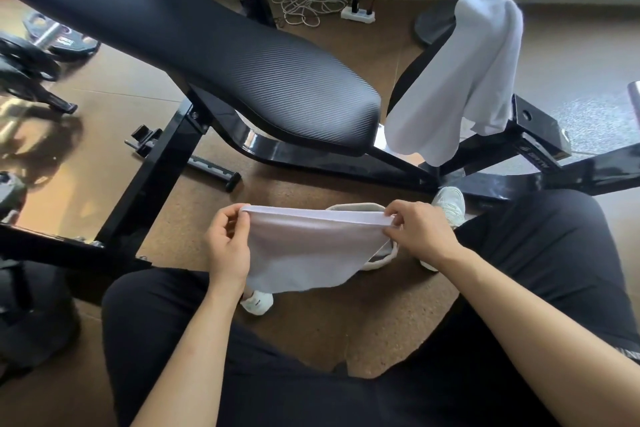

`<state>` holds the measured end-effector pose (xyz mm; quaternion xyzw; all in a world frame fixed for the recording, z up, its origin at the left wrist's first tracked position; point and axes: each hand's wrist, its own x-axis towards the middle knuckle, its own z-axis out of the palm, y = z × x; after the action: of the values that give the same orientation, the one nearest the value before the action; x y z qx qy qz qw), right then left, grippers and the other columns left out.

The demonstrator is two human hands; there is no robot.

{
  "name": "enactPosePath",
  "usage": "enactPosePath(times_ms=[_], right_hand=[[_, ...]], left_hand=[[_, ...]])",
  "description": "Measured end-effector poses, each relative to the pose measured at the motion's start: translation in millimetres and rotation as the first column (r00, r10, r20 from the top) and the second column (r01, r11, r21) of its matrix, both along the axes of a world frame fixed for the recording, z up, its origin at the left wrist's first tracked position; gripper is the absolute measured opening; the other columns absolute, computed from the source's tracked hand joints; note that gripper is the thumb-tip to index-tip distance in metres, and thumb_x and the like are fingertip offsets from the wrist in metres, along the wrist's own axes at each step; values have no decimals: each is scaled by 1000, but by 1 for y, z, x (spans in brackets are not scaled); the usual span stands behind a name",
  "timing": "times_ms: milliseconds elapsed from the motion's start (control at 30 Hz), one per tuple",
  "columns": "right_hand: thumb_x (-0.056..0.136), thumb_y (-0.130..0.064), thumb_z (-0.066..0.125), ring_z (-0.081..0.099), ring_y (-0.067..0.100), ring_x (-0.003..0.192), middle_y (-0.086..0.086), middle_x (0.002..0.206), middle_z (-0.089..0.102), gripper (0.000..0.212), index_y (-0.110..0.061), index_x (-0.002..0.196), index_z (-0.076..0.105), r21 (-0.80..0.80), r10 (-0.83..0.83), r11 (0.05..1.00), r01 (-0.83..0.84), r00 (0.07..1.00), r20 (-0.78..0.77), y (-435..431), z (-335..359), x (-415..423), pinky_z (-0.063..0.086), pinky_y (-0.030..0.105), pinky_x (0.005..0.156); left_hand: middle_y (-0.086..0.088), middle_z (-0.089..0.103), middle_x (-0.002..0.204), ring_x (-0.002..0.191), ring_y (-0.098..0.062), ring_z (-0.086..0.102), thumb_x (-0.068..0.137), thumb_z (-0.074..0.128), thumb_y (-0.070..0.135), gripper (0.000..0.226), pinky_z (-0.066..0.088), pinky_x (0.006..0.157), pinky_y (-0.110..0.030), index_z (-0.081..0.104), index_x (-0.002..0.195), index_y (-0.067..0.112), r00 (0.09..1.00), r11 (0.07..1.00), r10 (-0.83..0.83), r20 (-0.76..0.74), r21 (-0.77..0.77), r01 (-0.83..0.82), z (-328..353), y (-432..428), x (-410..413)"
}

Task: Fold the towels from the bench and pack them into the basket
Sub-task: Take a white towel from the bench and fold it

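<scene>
Both hands pinch a white towel (304, 253) by its top edge, L hand (228, 243) at one corner, R hand (419, 232) at the other, so it's stretched flat w/ the rest hanging in front of the basket (356, 207) on the floor (346, 322). Looks like fold no. 1 is only starting; nothing packed as far as I can see, tho the towel hides most of the basket. 2nd towel (464, 80) hangs off the frame (533, 128), unfolded, so most of the job's prob. left.
</scene>
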<state>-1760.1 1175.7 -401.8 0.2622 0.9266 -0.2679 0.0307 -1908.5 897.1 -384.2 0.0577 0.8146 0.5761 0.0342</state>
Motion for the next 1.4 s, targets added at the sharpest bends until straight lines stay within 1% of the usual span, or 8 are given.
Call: enactPosePath(times_ms=[100, 233, 567, 800, 933, 1000, 1100, 1400], right_hand=[[90, -30, 72, 72, 22, 96, -3, 99, 77, 44, -26, 133, 63, 32, -47, 998, 46, 998, 46, 0, -2, -1, 55, 51, 96], [91, -27, 70, 68, 21, 91, -5, 90, 76, 9, -30, 91, 79, 59, -61, 997, 58, 996, 61, 3, -3, -4, 58, 47, 85], [89, -13, 73, 60, 23, 96, -1, 99, 64, 11, -21, 88, 80, -73, -130, 990, 120, 982, -138, 8, -14, -15, 53, 39, 79], [89, -20, 76, 56, 18, 103, -5, 111, 52, 6, -23, 89, 71, -115, -126, 987, 111, 984, -128, 15, -17, -16, 55, 37, 86], [89, -10, 73, 63, 17, 89, -2, 95, 68, 9, -15, 95, 68, -106, -197, 980, 168, 892, -407, 18, -6, -15, 53, 33, 80], [89, -10, 72, 64, 18, 84, 0, 91, 71, 7, -15, 93, 68, -84, -144, 989, 123, 933, -329, 20, -7, -13, 53, 33, 75], [86, -17, 75, 67, 20, 83, -1, 82, 70, 11, -23, 80, 68, -99, -45, 994, 55, 994, 98, 24, -15, -10, 55, 35, 70], [92, -18, 73, 65, 17, 86, -1, 89, 72, 6, -16, 94, 79, -178, -273, 950, 255, 958, -86, 41, 1, -10, 55, 34, 76]], left_hand=[[10, 68, 105, 103, -8, 63, 104, 56, 21, 13, 52, 91, -27, 67, 109, 23, 998, 996, -39, -54, -87, 34, 2, 4, 5], [13, 67, 104, 102, -3, 62, 103, 57, 19, 13, 49, 88, -21, 67, 110, 23, 993, 990, -79, -83, -128, 68, 4, 5, 10], [17, 68, 104, 99, 6, 63, 101, 60, 15, 15, 49, 83, -7, 68, 110, 23, 979, 981, -176, -97, -99, 167, 6, 11, 16], [13, 69, 103, 100, -4, 65, 102, 59, 17, 15, 52, 87, -20, 69, 112, 18, 988, 987, -124, -94, -112, 114, 2, 7, 11], [11, 67, 104, 98, -3, 63, 104, 56, 22, 15, 49, 83, -15, 68, 112, 19, 990, 994, 32, -140, -97, -46, 3, 6, 9], [9, 69, 101, 96, -9, 65, 103, 57, 20, 12, 52, 81, -21, 68, 107, 22, 996, 980, -8, -86, -199, -9, -9, 6, 1], [4, 72, 98, 98, -18, 69, 100, 61, 16, 13, 58, 85, -35, 70, 104, 24, 989, 941, -32, 146, -330, 80, -27, 6, -2], [17, 65, 95, 92, 2, 61, 101, 60, 16, 12, 46, 78, -15, 70, 109, 19, 991, 982, 39, 132, -189, -13, -18, 10, -1]])
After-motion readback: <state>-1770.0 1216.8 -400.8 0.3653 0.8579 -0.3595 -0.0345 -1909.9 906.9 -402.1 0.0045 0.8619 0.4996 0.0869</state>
